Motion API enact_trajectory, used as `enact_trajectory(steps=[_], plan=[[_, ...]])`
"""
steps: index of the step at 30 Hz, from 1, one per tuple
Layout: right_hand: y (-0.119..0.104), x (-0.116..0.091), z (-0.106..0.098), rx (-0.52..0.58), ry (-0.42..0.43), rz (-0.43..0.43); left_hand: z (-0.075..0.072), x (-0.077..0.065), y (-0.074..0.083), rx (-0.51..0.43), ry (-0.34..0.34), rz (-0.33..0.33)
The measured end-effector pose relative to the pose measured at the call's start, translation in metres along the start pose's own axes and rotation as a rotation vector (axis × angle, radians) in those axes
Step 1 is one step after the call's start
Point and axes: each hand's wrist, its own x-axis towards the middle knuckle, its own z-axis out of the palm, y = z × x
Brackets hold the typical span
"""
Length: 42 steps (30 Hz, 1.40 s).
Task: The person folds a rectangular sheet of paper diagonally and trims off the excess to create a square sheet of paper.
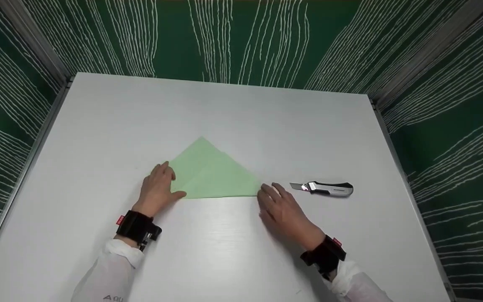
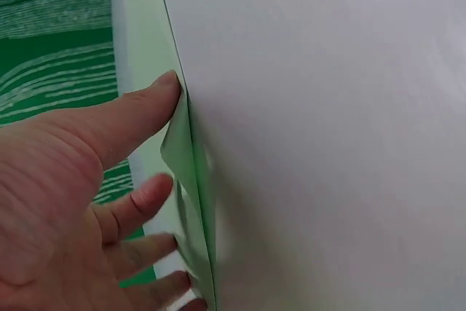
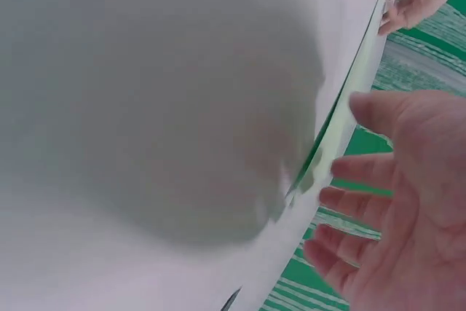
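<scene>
A sheet of light green paper, folded into a triangle, lies on the table with its point away from me and its straight edge towards me. My left hand rests on its left corner, the thumb on the near edge and the fingers spread along the side. In the left wrist view, the layers of the paper part slightly along the edge beside the left hand. At the right corner, my right hand lies with fingers loosely extended. The right wrist view shows the right hand with nothing gripped.
A utility knife with its blade out lies right of the right hand, blade pointing left. The white table is bounded by green walls with white streaks. Each wrist wears a black band.
</scene>
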Motion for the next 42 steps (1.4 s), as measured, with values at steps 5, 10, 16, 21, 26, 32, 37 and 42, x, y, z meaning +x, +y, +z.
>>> enact_trajectory(steps=[5,10,16,21,26,32,37,42], plan=[[-0.008,0.016,0.006,0.106,0.026,-0.123,-0.003,0.003,0.000,0.067,0.014,-0.123],[-0.008,0.029,0.010,0.142,0.005,-0.100,-0.004,0.005,0.002,0.101,-0.012,-0.187],[-0.004,0.033,0.010,0.131,-0.049,-0.054,-0.007,0.006,0.003,0.090,-0.016,-0.205],[-0.003,0.031,0.010,0.117,-0.066,-0.031,-0.012,0.006,0.003,-0.021,-0.077,-0.237],[-0.003,0.030,0.008,0.114,-0.068,-0.012,-0.011,0.004,0.001,-0.085,-0.108,-0.217],[-0.003,0.028,0.005,0.095,-0.113,0.036,-0.004,0.000,0.002,-0.171,-0.176,-0.171],[-0.003,0.028,0.006,0.084,-0.129,0.052,-0.001,-0.006,0.007,-0.216,-0.222,-0.142],[-0.004,0.028,0.008,0.095,-0.101,0.064,0.001,-0.009,0.010,-0.215,-0.225,-0.090]])
